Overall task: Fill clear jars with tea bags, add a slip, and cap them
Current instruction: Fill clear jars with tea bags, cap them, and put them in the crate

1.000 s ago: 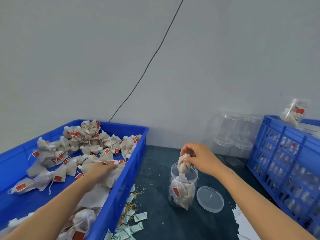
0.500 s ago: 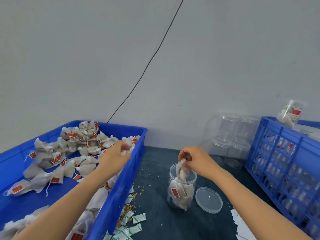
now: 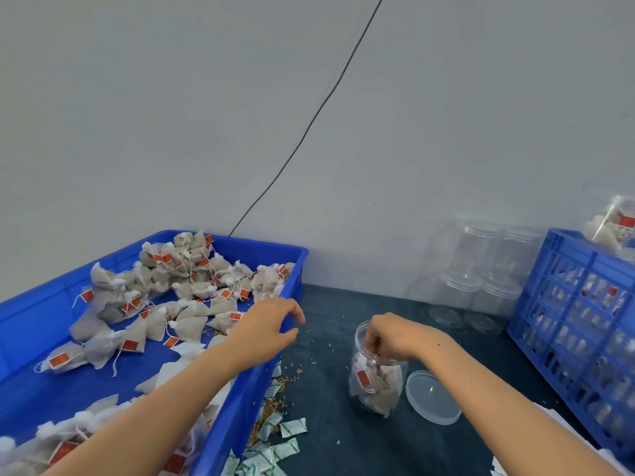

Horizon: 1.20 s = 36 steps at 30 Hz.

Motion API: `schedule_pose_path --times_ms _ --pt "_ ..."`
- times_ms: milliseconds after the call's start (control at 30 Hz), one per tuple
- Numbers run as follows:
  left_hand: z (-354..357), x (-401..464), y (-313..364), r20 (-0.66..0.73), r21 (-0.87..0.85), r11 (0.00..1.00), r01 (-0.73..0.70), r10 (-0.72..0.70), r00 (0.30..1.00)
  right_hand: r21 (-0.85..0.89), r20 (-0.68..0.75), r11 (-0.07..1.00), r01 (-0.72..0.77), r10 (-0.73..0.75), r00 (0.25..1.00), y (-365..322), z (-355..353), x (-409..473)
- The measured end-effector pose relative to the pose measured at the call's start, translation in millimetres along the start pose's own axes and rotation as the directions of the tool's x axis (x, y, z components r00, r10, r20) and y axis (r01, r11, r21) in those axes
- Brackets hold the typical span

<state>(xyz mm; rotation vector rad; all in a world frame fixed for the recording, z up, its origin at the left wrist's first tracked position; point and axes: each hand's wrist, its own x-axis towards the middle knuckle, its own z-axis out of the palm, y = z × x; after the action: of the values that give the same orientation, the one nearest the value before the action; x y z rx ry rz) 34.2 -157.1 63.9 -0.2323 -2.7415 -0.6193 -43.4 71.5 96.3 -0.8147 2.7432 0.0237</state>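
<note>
A clear jar [image 3: 376,389] stands on the dark table, about half full of white tea bags with red tags. My right hand [image 3: 395,338] is at its mouth, fingertips curled down inside and pinching a tea bag just under the rim. The jar's clear lid [image 3: 431,396] lies flat to its right. My left hand [image 3: 271,324] hovers over the right rim of the blue tray [image 3: 240,403], fingers loosely curled with nothing in them. Loose tea bags [image 3: 192,293] are heaped in the tray.
Small green-printed sachets [image 3: 281,438] and spilled grain lie between tray and jar. Several empty capped jars [image 3: 481,280] stand against the wall. A blue crate [image 3: 577,321] at the right holds filled jars, with one [image 3: 615,225] on top. White paper slips [image 3: 563,420] lie beside the crate.
My right hand has pushed the tea bag from above the rim down into the jar. My left hand has left the tea bag pile and moved right to the tray's rim.
</note>
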Motion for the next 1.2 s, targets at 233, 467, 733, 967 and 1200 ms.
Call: schedule_pose_path --times_ms 233,467,733,967,1200 --pt "0.2 -3.0 8.5 0.12 0.162 0.979 -0.12 0.102 0.988 -0.027 -0.3 0.999 -0.036 0.027 0.953 -11.4 -1.2 -16.7" --pt "16.2 -1.4 37.6 0.311 0.448 0.886 -0.12 -0.028 0.95 0.379 -0.68 0.888 0.261 0.076 0.729 -59.7 56.7 -47.9" --pt "45.9 -0.4 59.7 0.612 0.604 0.775 -0.189 -0.299 0.732 0.549 -0.504 0.821 0.158 0.174 0.846 -37.5 108.5 -53.5" --pt "44.2 4.0 57.8 0.667 0.525 0.849 -0.055 -0.371 0.646 0.632 -0.403 0.772 0.069 0.252 0.88 -1.6 128.0 -62.7" --pt "45.9 1.6 57.1 0.756 0.555 0.819 -0.146 -0.424 0.498 0.835 -0.292 0.55 0.022 0.408 0.865 32.8 149.9 -61.8"
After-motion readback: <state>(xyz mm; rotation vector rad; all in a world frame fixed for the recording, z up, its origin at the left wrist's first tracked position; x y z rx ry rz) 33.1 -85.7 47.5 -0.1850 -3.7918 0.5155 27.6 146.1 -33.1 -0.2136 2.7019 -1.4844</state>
